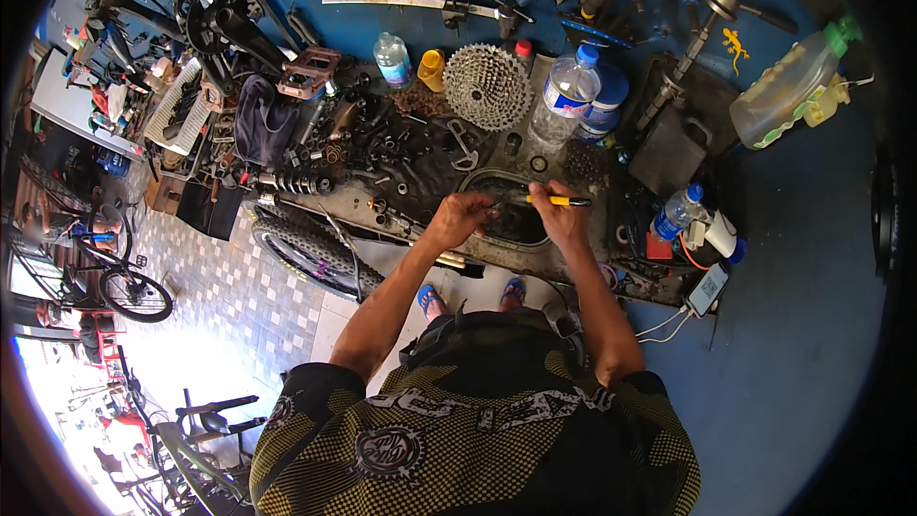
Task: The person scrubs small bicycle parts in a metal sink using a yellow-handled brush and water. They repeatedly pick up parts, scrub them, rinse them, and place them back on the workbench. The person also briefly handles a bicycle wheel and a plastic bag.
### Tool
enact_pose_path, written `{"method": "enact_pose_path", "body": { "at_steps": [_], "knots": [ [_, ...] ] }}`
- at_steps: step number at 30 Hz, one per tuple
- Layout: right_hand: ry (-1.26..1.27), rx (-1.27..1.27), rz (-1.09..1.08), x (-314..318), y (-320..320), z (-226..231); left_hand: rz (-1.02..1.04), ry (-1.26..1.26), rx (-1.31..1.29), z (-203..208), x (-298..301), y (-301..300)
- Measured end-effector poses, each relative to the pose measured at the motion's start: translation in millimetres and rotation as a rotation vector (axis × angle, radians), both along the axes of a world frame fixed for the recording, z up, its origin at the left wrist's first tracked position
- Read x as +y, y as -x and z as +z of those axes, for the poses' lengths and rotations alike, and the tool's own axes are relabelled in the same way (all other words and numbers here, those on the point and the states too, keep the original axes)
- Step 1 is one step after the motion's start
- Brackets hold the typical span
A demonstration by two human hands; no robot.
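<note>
Mid-frame, over a dark oval tray (478, 182), left hand (460, 218) pinches a small dark part, identity unclear. Right hand (562, 217) grips a yellow-handled tool (556, 200) by the handle, tip pointing left toward the tray. Tool looks light and rigid; the handle is the sane grip. Farther up: cassette sprocket (487, 86), water bottle (565, 96). Tray contents too dark to read.
</note>
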State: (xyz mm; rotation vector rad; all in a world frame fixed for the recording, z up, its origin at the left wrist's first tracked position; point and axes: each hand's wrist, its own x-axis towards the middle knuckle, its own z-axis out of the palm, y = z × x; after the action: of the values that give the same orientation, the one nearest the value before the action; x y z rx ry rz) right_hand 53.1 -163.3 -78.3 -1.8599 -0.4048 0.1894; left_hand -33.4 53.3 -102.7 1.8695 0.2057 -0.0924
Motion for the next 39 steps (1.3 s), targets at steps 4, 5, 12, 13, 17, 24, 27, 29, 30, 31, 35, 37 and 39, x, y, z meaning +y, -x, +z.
{"method": "enact_pose_path", "body": {
  "at_steps": [4,5,12,13,17,24,27,29,30,31,35,37,39],
  "knots": [
    [0.103,-0.041,-0.015,-5,1,-2,-0.014,0.032,-0.004,1,2,-1],
    [0.090,-0.036,-0.031,1,2,-3,-0.033,0.006,-0.012,3,2,-3],
    [0.325,0.034,-0.025,-27,-4,-39,-0.026,0.114,-0.017,-7,3,-3],
    [0.353,0.060,-0.015,-31,-3,-41,-0.020,0.126,-0.005,-5,1,-4],
    [0.202,0.108,0.052,-39,6,-54,-0.007,0.060,0.017,-9,-7,-6],
    [0.397,-0.225,0.157,-42,10,-49,-0.065,-0.033,0.000,-7,-4,-6],
    [0.481,-0.049,0.070,-40,-4,-41,-0.060,-0.013,-0.006,-3,-7,-6],
    [0.365,0.112,0.021,-29,-6,-16,-0.068,-0.028,0.028,-5,-5,-5],
    [0.247,0.109,0.058,-22,0,-4,-0.073,-0.019,0.004,-8,-4,-4],
    [0.131,0.106,0.087,-14,8,11,-0.085,-0.008,-0.021,-13,-3,-4],
    [0.065,-0.026,0.091,2,3,6,-0.073,-0.101,-0.155,-24,-1,-8],
    [0.139,-0.018,0.047,-3,-7,-1,-0.061,-0.050,-0.065,-17,-4,-3],
    [0.111,-0.052,0.052,-5,-6,0,-0.084,-0.073,-0.038,-12,-3,-2]
  ]
}}
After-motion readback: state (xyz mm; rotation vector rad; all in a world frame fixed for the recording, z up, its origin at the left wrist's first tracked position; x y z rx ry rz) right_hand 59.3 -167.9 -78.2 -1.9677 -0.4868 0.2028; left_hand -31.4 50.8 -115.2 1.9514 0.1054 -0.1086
